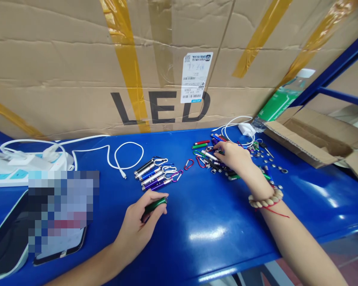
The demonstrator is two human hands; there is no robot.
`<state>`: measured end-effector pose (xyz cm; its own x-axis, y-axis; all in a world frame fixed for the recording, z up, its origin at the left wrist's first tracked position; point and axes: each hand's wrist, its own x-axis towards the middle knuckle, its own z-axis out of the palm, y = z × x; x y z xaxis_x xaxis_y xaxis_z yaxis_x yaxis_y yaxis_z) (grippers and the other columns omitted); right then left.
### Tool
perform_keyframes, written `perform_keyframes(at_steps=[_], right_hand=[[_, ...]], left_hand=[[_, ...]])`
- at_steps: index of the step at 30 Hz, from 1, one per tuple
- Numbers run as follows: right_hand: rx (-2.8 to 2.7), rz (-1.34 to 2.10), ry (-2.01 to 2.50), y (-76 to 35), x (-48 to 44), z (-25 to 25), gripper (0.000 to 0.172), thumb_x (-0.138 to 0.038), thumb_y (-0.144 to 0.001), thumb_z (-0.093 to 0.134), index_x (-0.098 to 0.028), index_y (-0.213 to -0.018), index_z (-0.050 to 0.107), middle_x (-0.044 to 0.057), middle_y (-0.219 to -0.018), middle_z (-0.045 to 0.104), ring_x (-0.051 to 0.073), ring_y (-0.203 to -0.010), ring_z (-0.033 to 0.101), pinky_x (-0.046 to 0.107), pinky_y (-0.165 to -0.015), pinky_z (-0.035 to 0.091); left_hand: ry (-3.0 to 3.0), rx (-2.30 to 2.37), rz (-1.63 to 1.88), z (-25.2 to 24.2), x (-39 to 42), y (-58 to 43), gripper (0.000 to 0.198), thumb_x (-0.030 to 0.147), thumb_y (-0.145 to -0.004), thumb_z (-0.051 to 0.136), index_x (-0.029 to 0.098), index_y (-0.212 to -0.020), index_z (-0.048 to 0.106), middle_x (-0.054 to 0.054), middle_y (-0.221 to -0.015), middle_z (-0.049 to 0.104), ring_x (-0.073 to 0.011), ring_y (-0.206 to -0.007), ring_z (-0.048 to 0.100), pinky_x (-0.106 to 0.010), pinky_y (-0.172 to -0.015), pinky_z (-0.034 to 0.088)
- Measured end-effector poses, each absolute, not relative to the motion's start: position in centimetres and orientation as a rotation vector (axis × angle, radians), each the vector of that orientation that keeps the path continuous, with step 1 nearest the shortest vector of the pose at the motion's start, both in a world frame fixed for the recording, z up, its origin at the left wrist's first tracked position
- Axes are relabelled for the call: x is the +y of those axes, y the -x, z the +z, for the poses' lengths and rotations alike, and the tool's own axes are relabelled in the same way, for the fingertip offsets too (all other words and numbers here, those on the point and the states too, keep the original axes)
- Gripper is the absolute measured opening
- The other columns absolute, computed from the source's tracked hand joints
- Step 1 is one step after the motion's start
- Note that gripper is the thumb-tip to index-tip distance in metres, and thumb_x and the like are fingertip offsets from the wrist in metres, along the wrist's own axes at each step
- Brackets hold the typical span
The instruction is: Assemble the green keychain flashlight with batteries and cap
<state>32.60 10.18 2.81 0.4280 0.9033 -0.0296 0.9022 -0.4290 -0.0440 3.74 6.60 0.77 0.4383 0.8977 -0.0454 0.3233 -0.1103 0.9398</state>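
My left hand (143,216) is closed around a small green metal tube (157,204), like a mini flashlight body, its end pointing right. Just beyond it lies a row of several mini flashlights (155,174) in black, silver, blue and purple, with carabiner clips attached. My right hand (232,157), a beaded bracelet at its wrist, reaches down into a mixed pile of flashlight parts (210,155). Its fingers are bent together at the pile; what they pinch, if anything, is hidden. A loose red carabiner (189,164) sits between the row and the pile.
A large cardboard box (89,79) walls off the back of the blue table (191,258). On the left are a power strip (26,165), a white cable (128,143) and a phone (62,246). A bottle (282,101) and an open carton (301,147) stand at right.
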Motion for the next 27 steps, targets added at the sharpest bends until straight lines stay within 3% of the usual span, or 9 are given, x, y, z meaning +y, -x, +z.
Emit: perform_keyframes(at_steps=[5, 10, 14, 20, 24, 27], right_hand=[[-1.375, 0.036, 2.76, -34.5, 10.0, 3.9, 0.032, -0.035, -0.086, 0.044, -0.02, -0.112, 0.057, 0.011, -0.101, 0.062, 0.028, -0.097, 0.057, 0.035, -0.073, 0.042], [-1.055, 0.035, 2.936, -37.1, 9.3, 5.0, 0.035, -0.015, -0.081, 0.047, -0.018, -0.114, 0.059, 0.017, -0.112, 0.057, 0.032, -0.104, 0.053, 0.037, -0.074, 0.038], [-0.979, 0.139, 3.022, -38.6, 9.1, 4.8, 0.037, -0.025, -0.072, 0.064, -0.004, -0.102, 0.063, 0.024, -0.102, 0.058, 0.036, -0.099, 0.054, 0.036, -0.067, 0.037], [-0.978, 0.163, 2.989, -39.9, 9.2, 3.8, 0.036, -0.041, -0.073, 0.062, -0.011, -0.093, 0.065, 0.019, -0.098, 0.06, 0.03, -0.095, 0.057, 0.033, -0.061, 0.035], [-0.981, 0.218, 2.942, -40.7, 9.0, 3.7, 0.037, -0.041, -0.071, 0.065, -0.017, -0.098, 0.066, 0.014, -0.093, 0.063, 0.026, -0.089, 0.058, 0.032, -0.063, 0.037], [-0.986, 0.289, 2.931, -41.3, 8.9, 3.7, 0.027, -0.037, -0.067, 0.069, -0.02, -0.087, 0.07, 0.009, -0.084, 0.064, 0.022, -0.077, 0.059, 0.031, -0.062, 0.038]], left_hand=[[-1.669, 1.067, 0.687, 0.6, 6.7, -3.7, 0.022, 0.037, -0.081, 0.05, 0.022, -0.092, 0.06, 0.003, -0.067, 0.061, -0.0063, -0.066, 0.058, -0.011, -0.055, 0.042], [-1.66, 1.068, 0.676, 0.5, 6.7, -3.5, 0.021, 0.036, -0.081, 0.05, 0.022, -0.091, 0.06, 0.003, -0.067, 0.061, -0.0056, -0.066, 0.058, -0.011, -0.057, 0.043], [-1.649, 1.078, 0.663, 0.5, 6.7, -3.5, 0.022, 0.037, -0.081, 0.05, 0.022, -0.092, 0.06, 0.003, -0.068, 0.061, -0.0061, -0.066, 0.057, -0.011, -0.056, 0.042], [-1.64, 1.087, 0.661, 0.6, 6.7, -3.6, 0.023, 0.038, -0.08, 0.051, 0.022, -0.093, 0.06, 0.002, -0.068, 0.061, -0.007, -0.067, 0.058, -0.012, -0.054, 0.041], [-1.649, 1.084, 0.675, 0.7, 6.8, -3.7, 0.024, 0.038, -0.08, 0.05, 0.02, -0.093, 0.06, 0.001, -0.068, 0.061, -0.0081, -0.067, 0.058, -0.012, -0.052, 0.04], [-1.647, 1.077, 0.679, 0.7, 6.8, -3.6, 0.024, 0.038, -0.08, 0.05, 0.02, -0.092, 0.06, 0.002, -0.068, 0.061, -0.0078, -0.067, 0.058, -0.012, -0.054, 0.042]])
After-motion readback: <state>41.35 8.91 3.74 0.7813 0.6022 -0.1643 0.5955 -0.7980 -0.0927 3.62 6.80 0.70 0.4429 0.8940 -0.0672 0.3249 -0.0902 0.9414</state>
